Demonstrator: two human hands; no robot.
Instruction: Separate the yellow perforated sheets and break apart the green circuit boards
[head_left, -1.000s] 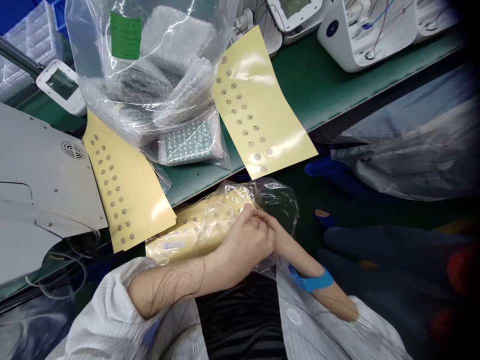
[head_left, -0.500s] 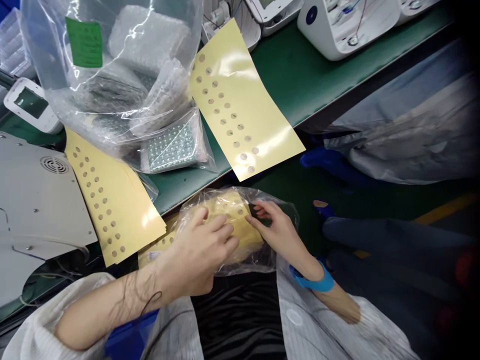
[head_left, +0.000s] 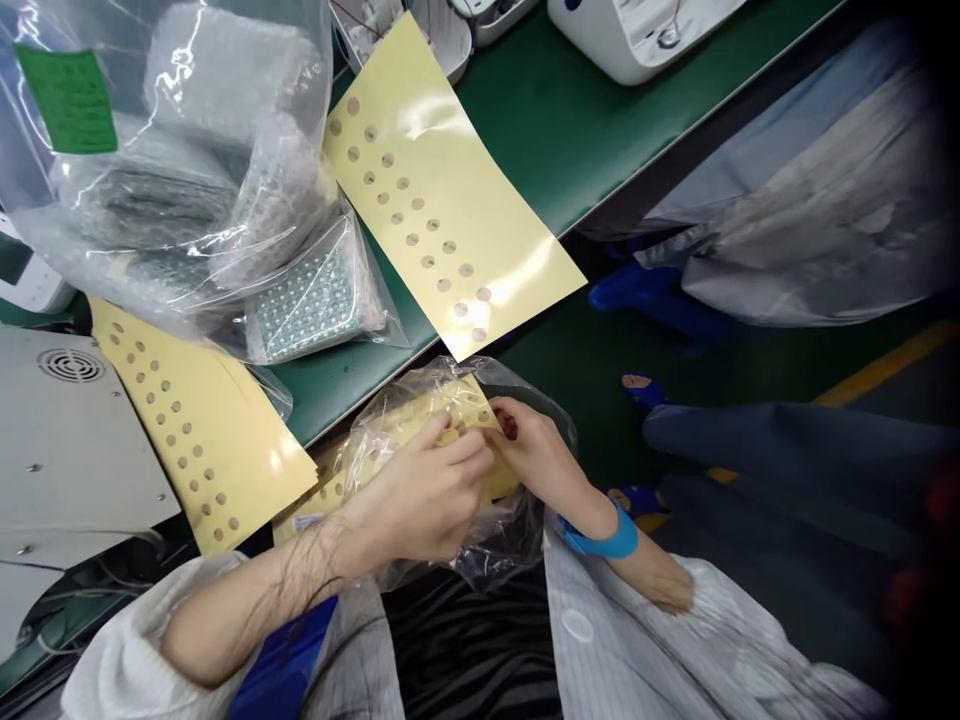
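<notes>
At six o'clock, yellow dotted paper sheets (head_left: 401, 425) are still partly inside clear plastic bag (head_left: 491, 543); my left hand (head_left: 435, 490), right hand (head_left: 541, 455) curl, grips unclear.

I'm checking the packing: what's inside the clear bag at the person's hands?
Yellow sheeting with round grey dots shows through the clear bag. The left hand covers part, hiding what lies beneath; the sheet count is unclear.

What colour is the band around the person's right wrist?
The flat wristband is bright blue, clearest in the head view.
</notes>
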